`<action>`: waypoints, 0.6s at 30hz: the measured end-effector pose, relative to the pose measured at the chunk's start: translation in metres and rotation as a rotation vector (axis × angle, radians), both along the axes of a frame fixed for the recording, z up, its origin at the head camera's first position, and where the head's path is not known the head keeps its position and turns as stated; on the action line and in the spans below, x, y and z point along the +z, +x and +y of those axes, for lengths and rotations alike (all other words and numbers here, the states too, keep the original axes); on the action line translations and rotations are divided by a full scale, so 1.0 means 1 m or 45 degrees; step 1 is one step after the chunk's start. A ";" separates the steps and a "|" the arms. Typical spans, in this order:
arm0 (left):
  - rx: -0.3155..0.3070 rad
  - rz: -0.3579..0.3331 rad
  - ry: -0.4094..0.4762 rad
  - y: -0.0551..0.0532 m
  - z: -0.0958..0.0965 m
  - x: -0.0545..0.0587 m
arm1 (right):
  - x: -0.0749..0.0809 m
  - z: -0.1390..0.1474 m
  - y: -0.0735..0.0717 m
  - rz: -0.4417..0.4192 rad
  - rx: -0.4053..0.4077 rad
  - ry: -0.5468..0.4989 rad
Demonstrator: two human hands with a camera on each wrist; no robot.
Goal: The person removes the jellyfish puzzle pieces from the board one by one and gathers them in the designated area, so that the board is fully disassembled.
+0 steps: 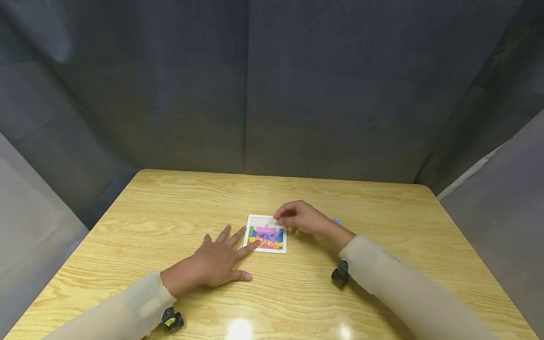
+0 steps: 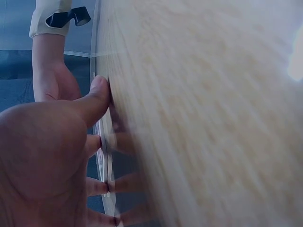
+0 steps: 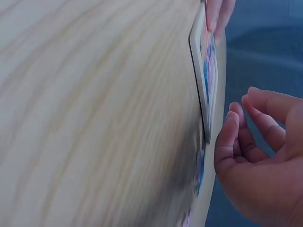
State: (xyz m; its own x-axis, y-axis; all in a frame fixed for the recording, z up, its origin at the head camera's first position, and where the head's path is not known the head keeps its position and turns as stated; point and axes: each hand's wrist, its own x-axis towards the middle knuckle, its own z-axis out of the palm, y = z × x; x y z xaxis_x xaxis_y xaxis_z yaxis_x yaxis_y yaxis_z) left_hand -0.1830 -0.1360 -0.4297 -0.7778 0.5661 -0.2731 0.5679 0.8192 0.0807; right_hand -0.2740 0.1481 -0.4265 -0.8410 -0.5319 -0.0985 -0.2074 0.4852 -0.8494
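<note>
A small square jigsaw puzzle (image 1: 266, 238) in a white frame lies flat on the table. Its lower part shows a pink, blue and yellow picture, while the top strip is pale and bare. My left hand (image 1: 218, 262) is spread palm down on its left, one finger reaching over the lower left of the picture. Over the upper right corner of the frame hovers my right hand (image 1: 303, 218), fingers loosely bent. In the right wrist view, a gap shows between the thumb and fingers of this right hand (image 3: 260, 146), and nothing is seen between them.
Blue loose pieces (image 1: 337, 221) lie right of the puzzle, partly hidden behind the right wrist. The wooden table (image 1: 191, 198) ends at a dark curtain (image 1: 331, 94) at the back. Light panels flank both sides.
</note>
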 end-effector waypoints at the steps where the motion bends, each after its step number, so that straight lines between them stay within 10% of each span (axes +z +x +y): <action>1: 0.000 -0.001 0.001 0.000 0.000 0.000 | -0.001 -0.003 0.000 0.004 0.008 -0.002; 18: -0.014 -0.001 -0.008 0.000 0.001 0.000 | -0.010 -0.036 -0.001 -0.024 0.106 -0.042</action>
